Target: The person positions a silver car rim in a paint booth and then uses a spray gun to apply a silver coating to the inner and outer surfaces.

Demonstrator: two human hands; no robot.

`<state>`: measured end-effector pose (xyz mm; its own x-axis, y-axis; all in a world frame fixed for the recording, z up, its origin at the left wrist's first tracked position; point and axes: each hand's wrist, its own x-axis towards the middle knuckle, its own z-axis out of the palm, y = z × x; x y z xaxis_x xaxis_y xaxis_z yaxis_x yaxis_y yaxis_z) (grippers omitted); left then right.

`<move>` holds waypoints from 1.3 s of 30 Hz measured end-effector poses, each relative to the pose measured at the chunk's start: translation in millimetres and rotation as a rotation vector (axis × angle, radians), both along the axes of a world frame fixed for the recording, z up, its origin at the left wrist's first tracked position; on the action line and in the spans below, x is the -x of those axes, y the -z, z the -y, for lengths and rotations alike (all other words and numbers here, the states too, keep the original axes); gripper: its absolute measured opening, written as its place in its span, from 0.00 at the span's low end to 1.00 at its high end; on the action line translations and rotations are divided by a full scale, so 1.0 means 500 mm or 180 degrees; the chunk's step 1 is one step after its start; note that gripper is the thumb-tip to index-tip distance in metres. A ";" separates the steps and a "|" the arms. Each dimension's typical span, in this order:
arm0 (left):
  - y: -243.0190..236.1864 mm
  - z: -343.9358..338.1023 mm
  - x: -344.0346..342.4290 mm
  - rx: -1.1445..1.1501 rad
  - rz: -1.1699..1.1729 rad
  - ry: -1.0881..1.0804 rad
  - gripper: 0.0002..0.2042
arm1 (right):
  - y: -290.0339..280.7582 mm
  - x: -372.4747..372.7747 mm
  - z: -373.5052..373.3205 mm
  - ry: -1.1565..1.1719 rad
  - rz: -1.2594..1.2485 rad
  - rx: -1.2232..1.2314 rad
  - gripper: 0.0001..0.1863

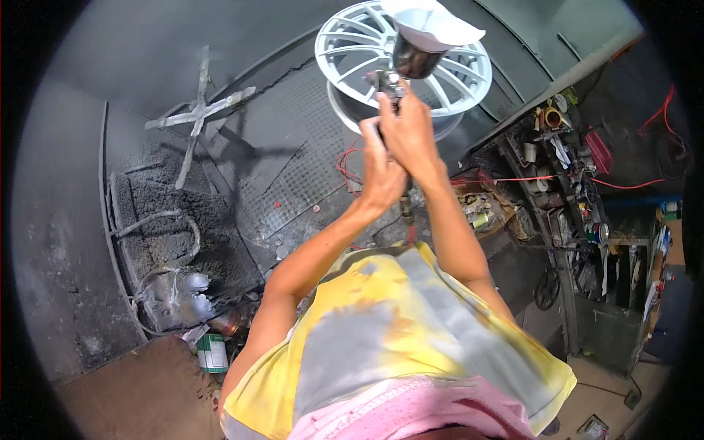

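Both of my arms stretch forward to a paint spray gun (389, 82) with a dark cup (416, 59) on top. A white paper piece (434, 28), seemingly a strainer, sits in the mouth of the cup. My right hand (412, 136) is closed round the gun's handle. Just below and to its left, my left hand (383, 174) is closed against the lower handle and hose end. Beyond the gun lies a white multi-spoke wheel rim (343, 55), raised off the floor. The gun and cup hide part of the spokes.
A cross-shaped stand (198, 114) covered in grey paint is at the left. Cluttered shelves (557, 191) with cans and tools line the right. A red hose (506, 180) crosses toward them. A green and white can (213, 353) stands at the lower left.
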<state>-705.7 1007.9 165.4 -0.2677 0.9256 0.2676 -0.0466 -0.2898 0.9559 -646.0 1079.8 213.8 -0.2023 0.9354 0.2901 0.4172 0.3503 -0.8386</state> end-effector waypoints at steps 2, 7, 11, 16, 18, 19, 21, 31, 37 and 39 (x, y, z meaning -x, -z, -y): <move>-0.010 -0.014 -0.062 0.0117 -0.0724 0.0093 0.22 | -0.026 -0.090 -0.001 0.0210 -0.0066 0.0006 0.21; -0.018 -0.041 -0.087 -0.0466 -0.1826 0.0989 0.07 | 0.031 -0.268 -0.016 0.0499 -0.0052 -0.0277 0.21; 0.062 -0.108 0.010 -0.0442 -0.2508 0.0141 0.07 | 0.033 -0.303 0.011 0.0127 -0.0637 0.0503 0.20; 0.083 -0.191 0.141 -0.0435 -0.3173 -0.0174 0.07 | 0.038 -0.297 0.018 -0.0240 -0.0718 0.1043 0.21; 0.082 -0.219 0.176 -0.0496 -0.3366 -0.0054 0.06 | 0.031 -0.276 0.012 -0.0349 -0.0818 0.1148 0.21; 0.082 -0.228 0.193 -0.0514 -0.3462 0.0030 0.05 | 0.033 -0.265 0.001 -0.0452 -0.0885 0.1262 0.22; 0.081 -0.244 0.209 -0.0656 -0.3567 0.0182 0.03 | 0.039 -0.243 -0.021 -0.0553 -0.1025 0.1437 0.23; 0.005 -0.398 0.308 0.0269 -0.3747 0.1389 0.09 | 0.038 -0.185 -0.233 0.0375 -0.0487 0.1268 0.22; 0.032 -0.582 0.272 -0.0711 -0.3457 0.1192 0.10 | 0.059 -0.161 -0.372 0.0928 -0.0387 0.0747 0.20; 0.055 -0.638 0.250 -0.1061 -0.3549 0.1362 0.10 | 0.047 -0.141 -0.393 0.1011 -0.0551 0.0880 0.20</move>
